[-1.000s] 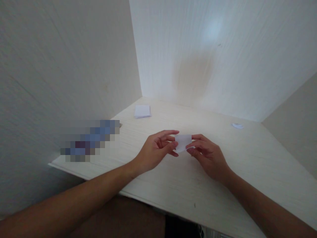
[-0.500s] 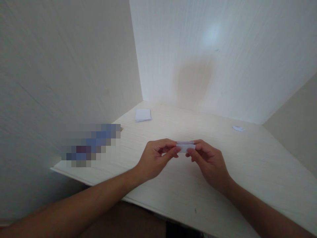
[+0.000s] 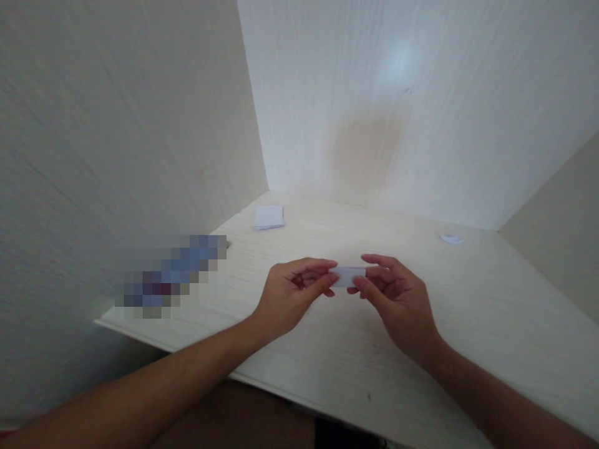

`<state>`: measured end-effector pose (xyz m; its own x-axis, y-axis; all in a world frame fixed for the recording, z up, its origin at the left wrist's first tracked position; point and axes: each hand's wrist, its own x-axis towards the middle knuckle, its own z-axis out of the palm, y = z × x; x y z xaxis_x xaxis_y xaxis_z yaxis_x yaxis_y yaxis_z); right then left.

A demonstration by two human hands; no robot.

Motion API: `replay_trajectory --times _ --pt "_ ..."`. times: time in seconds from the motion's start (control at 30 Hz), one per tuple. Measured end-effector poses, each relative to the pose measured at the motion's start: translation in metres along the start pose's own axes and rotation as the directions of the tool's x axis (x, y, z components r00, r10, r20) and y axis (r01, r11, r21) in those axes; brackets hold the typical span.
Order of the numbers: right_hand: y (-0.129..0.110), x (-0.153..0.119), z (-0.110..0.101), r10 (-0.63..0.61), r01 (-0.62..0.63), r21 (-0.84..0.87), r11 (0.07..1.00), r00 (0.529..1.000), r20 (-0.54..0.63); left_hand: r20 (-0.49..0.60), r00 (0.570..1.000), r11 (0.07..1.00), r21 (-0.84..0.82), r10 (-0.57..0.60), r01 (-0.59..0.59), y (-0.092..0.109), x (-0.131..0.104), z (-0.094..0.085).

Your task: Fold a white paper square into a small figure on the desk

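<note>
In the head view, a folded slip of white paper (image 3: pixel 346 277) is sitting between the person's two hands, its long side running from one hand to the other and its top edge showing a second layer. The left hand (image 3: pixel 287 296) is pinching the slip's left end, the thumb lying on the near face and the index finger reaching to the upper left corner. The right hand (image 3: pixel 400 299) is gripping the slip's right end, the thumb pressing on the near face at the lower corner, the index finger lifting clear above it and other fingers curling behind. The hands are staying apart from each other, with only the slip bridging them. Beneath the slip a pale wood-grain tabletop (image 3: pixel 322 349) is spreading out; whether the paper is touching it, I cannot tell.

Beyond the slip and to its left, a stack of white paper sheets (image 3: pixel 269 216) is lying flat. Farther left of the slip, a pixelated bluish object (image 3: pixel 175 268) is resting near the side panel (image 3: pixel 154 125), its identity hidden. Beyond the slip and well to its right, a small white paper piece (image 3: pixel 451 239) is lying. Behind the slip, a back panel (image 3: pixel 309 93) is rising, and a soft shadow (image 3: pixel 367 146) is falling on it.
</note>
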<state>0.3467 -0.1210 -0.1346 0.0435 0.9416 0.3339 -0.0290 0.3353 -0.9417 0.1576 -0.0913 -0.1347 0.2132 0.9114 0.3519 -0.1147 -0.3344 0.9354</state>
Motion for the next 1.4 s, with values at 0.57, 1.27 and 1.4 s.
replay_trajectory --times 0.57,1.27,1.4 --pt "-0.003 0.002 -0.001 0.028 -0.034 -0.126 0.991 0.998 -0.052 -0.005 0.999 0.999 -0.010 -0.050 0.050 -0.002 0.001 -0.002" --pt "-0.002 0.006 -0.011 0.008 0.088 -0.492 0.866 0.982 0.191 0.119 0.981 0.988 0.019 -0.152 0.151 -0.005 0.003 -0.004" --pt "-0.004 0.008 -0.013 0.018 0.146 -0.542 0.828 0.958 0.286 0.160 0.973 0.986 0.060 -0.163 0.156 -0.003 0.003 -0.004"
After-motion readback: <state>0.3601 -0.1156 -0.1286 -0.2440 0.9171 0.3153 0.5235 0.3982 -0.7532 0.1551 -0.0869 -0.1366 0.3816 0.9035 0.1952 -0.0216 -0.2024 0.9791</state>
